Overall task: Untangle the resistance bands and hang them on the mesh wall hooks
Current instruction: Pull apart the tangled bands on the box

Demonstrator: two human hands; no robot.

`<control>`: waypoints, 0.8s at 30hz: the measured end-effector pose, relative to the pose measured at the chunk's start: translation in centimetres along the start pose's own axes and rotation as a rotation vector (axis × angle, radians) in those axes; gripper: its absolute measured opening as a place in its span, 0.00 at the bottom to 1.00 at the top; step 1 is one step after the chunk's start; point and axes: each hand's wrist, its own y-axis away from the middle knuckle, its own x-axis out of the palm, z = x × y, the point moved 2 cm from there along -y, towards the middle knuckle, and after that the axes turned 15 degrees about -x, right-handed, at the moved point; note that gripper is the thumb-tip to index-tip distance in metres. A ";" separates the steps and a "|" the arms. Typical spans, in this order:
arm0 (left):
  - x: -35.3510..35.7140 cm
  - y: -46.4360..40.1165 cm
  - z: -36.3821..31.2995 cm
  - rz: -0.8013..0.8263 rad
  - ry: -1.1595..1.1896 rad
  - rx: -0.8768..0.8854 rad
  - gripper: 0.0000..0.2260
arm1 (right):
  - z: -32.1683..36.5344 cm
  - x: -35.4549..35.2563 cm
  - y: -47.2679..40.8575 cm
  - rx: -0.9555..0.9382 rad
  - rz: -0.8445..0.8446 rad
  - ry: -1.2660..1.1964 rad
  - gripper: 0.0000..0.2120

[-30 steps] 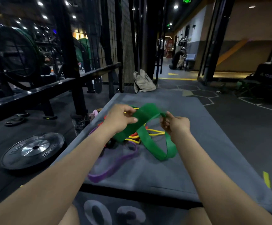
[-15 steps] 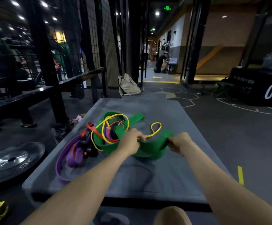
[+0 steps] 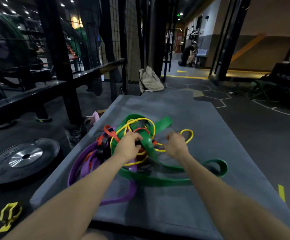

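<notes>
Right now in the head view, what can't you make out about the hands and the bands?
- Left hand: fingertips are buried in the band tangle, so what they pinch is unclear.
- Right hand: seen from behind; whether its fingers touch the yellow band is hidden.
- Black band: mostly covered by the purple band; extent unknown.
- Mesh wall: dark, hooks too small to see.
</notes>
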 end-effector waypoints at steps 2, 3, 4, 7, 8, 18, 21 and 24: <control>-0.6 -1.6 1.0 -0.029 0.004 -0.024 0.12 | 0.6 1.2 -1.6 -0.001 0.030 -0.072 0.16; -0.9 -2.4 1.4 -0.047 0.015 -0.039 0.11 | 0.9 1.6 -2.4 0.003 0.032 -0.102 0.17; -1.2 -3.2 1.8 -0.067 0.032 -0.057 0.11 | 1.1 2.0 -3.2 0.000 0.032 -0.119 0.19; -1.9 -5.7 2.7 -0.129 0.026 -0.109 0.15 | 1.9 2.8 -5.6 -0.028 -0.002 -0.153 0.24; -1.9 -6.5 3.0 -0.137 0.005 -0.128 0.18 | 2.0 3.1 -6.2 -0.038 -0.026 -0.167 0.25; -2.5 -9.3 6.9 0.046 -0.030 -0.226 0.07 | 2.6 5.9 -9.1 -0.178 -0.013 -0.289 0.15; -3.3 -8.9 7.3 0.053 0.053 -0.201 0.12 | 2.8 5.3 -8.9 -0.180 -0.065 -0.333 0.05; -4.7 -8.0 7.0 0.020 0.204 -0.186 0.13 | 2.8 3.9 -7.9 -0.186 -0.098 -0.353 0.03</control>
